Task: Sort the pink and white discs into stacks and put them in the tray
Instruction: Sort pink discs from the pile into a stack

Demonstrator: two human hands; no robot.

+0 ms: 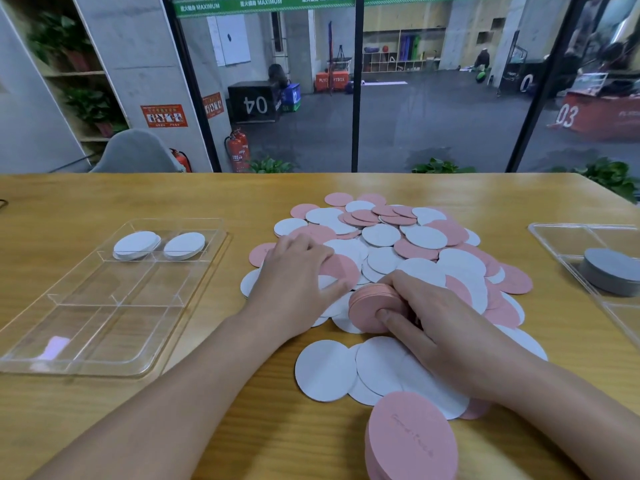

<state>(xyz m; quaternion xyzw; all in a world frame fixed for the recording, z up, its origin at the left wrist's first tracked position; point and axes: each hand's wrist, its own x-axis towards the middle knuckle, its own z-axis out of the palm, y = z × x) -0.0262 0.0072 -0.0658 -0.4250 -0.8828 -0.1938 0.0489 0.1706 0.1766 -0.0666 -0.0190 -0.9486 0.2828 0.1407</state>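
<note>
The right hand (426, 317) holds a small pink stack (372, 308) on edge, thumb across its face, apparently to square the discs while more are gathered; the left hand (294, 271) lies on the pile (398, 251), fingers bent over a pink disc (341, 270), likely drawing it toward the stack; a taller pink stack (412, 441) waits at the near edge of the surface (173, 195). The tray (69, 365) sits well apart to the left, two white stacks (136, 244) in its far compartments, the rest bare; bare wood between pile and tray gives room to carry across. A second tray (554, 233) at right holds a grey stack (611, 275); loose white discs (325, 370) lie near.
</note>
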